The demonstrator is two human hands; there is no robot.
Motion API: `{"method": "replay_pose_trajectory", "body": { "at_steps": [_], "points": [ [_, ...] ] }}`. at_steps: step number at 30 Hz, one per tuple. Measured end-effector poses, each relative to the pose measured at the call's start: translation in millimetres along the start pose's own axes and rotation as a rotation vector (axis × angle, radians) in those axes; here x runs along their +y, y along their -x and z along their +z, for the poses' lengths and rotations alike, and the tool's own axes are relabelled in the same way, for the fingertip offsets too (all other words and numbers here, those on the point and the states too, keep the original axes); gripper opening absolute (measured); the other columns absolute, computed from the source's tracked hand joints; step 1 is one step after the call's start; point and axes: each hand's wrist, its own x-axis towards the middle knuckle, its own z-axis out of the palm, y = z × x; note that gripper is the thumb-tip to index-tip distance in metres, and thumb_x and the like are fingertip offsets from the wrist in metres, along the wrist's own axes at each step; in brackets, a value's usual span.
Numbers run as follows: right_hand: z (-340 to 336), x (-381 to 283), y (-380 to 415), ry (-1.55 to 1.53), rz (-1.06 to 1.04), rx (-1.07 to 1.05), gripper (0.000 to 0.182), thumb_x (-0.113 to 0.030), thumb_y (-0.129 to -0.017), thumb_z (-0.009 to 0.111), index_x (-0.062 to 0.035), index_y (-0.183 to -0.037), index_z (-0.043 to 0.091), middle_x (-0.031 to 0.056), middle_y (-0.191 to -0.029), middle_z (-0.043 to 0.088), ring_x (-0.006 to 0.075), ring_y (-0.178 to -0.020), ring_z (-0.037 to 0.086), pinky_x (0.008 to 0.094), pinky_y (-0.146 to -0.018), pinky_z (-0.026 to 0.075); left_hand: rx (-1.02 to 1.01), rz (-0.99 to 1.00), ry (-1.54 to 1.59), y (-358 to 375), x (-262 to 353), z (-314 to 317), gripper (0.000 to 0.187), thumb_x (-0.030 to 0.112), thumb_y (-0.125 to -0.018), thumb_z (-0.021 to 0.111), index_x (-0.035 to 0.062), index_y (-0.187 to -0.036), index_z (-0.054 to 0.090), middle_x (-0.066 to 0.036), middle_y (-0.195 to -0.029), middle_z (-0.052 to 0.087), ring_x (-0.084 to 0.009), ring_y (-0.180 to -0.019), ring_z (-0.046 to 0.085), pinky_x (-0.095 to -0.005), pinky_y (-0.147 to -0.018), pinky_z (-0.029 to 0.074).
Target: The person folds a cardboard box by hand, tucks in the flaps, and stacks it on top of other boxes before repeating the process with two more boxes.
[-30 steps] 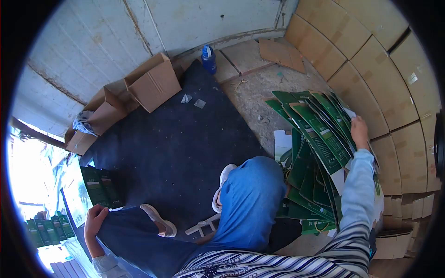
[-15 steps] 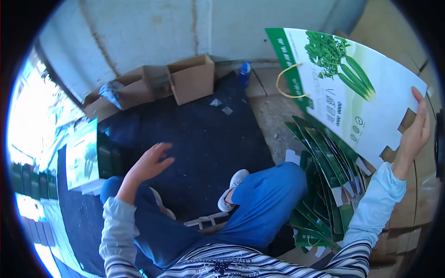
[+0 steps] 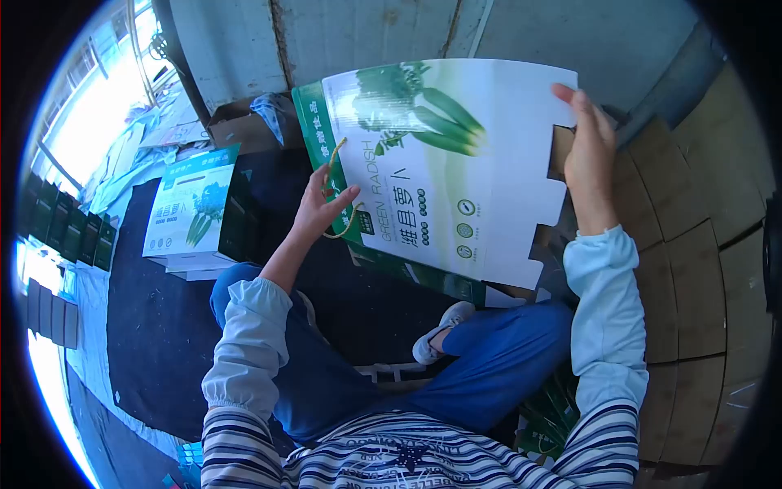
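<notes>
A flattened white and green radish carton is held up in front of me, its printed side facing me. My right hand grips its notched right edge, fingers behind the board. My left hand is at its green left edge, beside the yellow cord handle, thumb and fingers apart; whether it touches the cord is hard to tell. Under my right forearm lie folded green cartons, partly hidden by my leg.
A similar assembled box stands at the left on a dark mat. More dark green boxes line the far left. Brown cardboard covers the right side. A brown carton stands by the wall.
The carton has moved left and in front of me, with my right hand still on its edge. My left hand has risen to its cord side. The view has turned.
</notes>
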Motion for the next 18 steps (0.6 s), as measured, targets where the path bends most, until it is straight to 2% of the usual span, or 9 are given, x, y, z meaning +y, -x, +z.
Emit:
{"method": "replay_pose_trajectory", "body": {
  "at_steps": [2, 6, 7, 9, 11, 12, 13, 15, 18],
  "points": [
    [35, -10, 4, 0.119, -0.124, -0.079, 0.035, -0.030, -0.097, 0.047, -0.0022, -0.097, 0.069, 0.0036, -0.092, 0.067, 0.0112, -0.086, 0.058, 0.0274, -0.080, 0.046, -0.091, -0.130, 0.209, 3, 12, -6, 0.074, 0.046, -0.083, 0.067, -0.0099, -0.125, 0.045, -0.021, -0.118, 0.052, -0.0304, -0.109, 0.054, -0.0370, -0.095, 0.042],
    [72, -23, 3, 0.184, -0.290, -0.312, 0.029, -0.025, -0.096, 0.050, -0.0043, -0.089, 0.068, 0.0038, -0.082, 0.065, 0.0132, -0.073, 0.059, 0.0292, -0.068, 0.047, 0.455, 0.079, 0.108, -5, 0, -33, 0.073, 0.046, -0.083, 0.067, -0.0095, -0.125, 0.044, -0.024, -0.120, 0.050, -0.0289, -0.109, 0.052, -0.0376, -0.092, 0.041],
    [78, -26, 5, 0.187, -0.354, -0.385, 0.027, -0.024, -0.095, 0.051, -0.0043, -0.087, 0.068, 0.0046, -0.079, 0.064, 0.0149, -0.070, 0.059, 0.0301, -0.065, 0.046, 0.683, 0.145, -0.174, 2, 10, -42, 0.073, 0.043, -0.082, 0.069, -0.0074, -0.128, 0.042, -0.026, -0.122, 0.047, -0.0338, -0.115, 0.047, -0.0397, -0.098, 0.037],
    [92, -27, 15, 0.180, -0.430, -0.547, 0.025, -0.021, -0.093, 0.052, -0.0039, -0.083, 0.066, 0.0067, -0.077, 0.063, 0.0193, -0.068, 0.060, 0.0319, -0.063, 0.047, 0.641, 0.406, -0.460, 21, 40, -42, 0.075, 0.039, -0.078, 0.073, -0.0052, -0.130, 0.040, -0.026, -0.129, 0.043, -0.0385, -0.121, 0.042, -0.0421, -0.102, 0.033],
    [105, -14, 38, 0.165, -0.462, -0.725, 0.022, -0.019, -0.091, 0.054, -0.0032, -0.080, 0.065, 0.0094, -0.078, 0.063, 0.0246, -0.069, 0.061, 0.0338, -0.064, 0.047, 0.305, 0.547, -0.562, 39, 57, -33, 0.077, 0.036, -0.075, 0.075, -0.0034, -0.131, 0.040, -0.022, -0.133, 0.044, -0.0379, -0.123, 0.042, -0.0425, -0.103, 0.033],
    [114, -7, 54, 0.170, -0.449, -0.790, 0.020, -0.016, -0.090, 0.054, -0.0016, -0.081, 0.065, 0.0104, -0.081, 0.063, 0.0257, -0.074, 0.061, 0.0336, -0.067, 0.048, 0.065, 0.504, -0.485, 44, 51, -29, 0.073, 0.032, -0.074, 0.076, 0.0007, -0.131, 0.043, -0.018, -0.131, 0.049, -0.0355, -0.120, 0.047, -0.0411, -0.101, 0.037],
    [123, 3, 72, 0.176, -0.431, -0.854, 0.018, -0.014, -0.090, 0.055, -0.0001, -0.083, 0.064, 0.0113, -0.084, 0.062, 0.0268, -0.078, 0.061, 0.0333, -0.070, 0.048, -0.125, 0.283, -0.306, 53, 53, -21, 0.058, 0.022, -0.077, 0.075, 0.0032, -0.126, 0.050, -0.014, -0.116, 0.061, -0.0270, -0.108, 0.058, -0.0361, -0.094, 0.044],
    [138, 20, 108, 0.221, -0.333, -0.857, 0.017, -0.014, -0.089, 0.055, 0.0001, -0.082, 0.063, 0.0120, -0.087, 0.063, 0.0295, -0.082, 0.061, 0.0352, -0.073, 0.048, -0.324, 0.089, -0.045, 60, 24, -14, 0.040, 0.010, -0.081, 0.070, 0.0026, -0.118, 0.058, -0.007, -0.104, 0.067, -0.0148, -0.096, 0.062, -0.0293, -0.087, 0.047],
    [124, 13, 102, 0.144, -0.346, -0.892, 0.015, -0.014, -0.089, 0.055, -0.0010, -0.085, 0.062, 0.0128, -0.101, 0.062, 0.0292, -0.092, 0.061, 0.0341, -0.079, 0.048, -0.320, -0.059, 0.191, 52, 18, -29, 0.020, 0.005, -0.085, 0.067, 0.0028, -0.104, 0.067, 0.003, -0.095, 0.066, -0.0044, -0.091, 0.056, -0.0246, -0.083, 0.047]
  ]
}}
